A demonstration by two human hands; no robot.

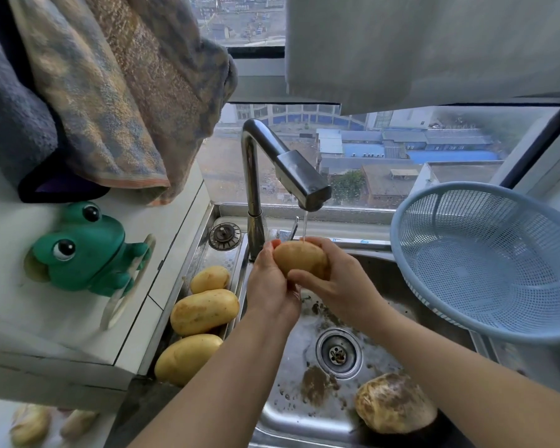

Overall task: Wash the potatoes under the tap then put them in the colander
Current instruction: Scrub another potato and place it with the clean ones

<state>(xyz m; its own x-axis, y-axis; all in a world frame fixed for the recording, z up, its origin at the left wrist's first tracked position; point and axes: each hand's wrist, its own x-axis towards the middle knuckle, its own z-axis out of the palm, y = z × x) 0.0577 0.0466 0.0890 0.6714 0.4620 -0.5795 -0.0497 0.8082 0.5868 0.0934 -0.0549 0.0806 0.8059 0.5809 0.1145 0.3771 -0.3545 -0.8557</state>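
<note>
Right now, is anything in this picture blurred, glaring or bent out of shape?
Head view: soft daylight, no harsh glare; wide-angle bending curves the colander and window frame; held potato, left hand and right hand sharp; bottom-left corner potatoes blurred.

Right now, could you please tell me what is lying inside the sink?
One muddy potato, soil smears and the drain. The forearms and colander hide parts of the sink floor.
</note>
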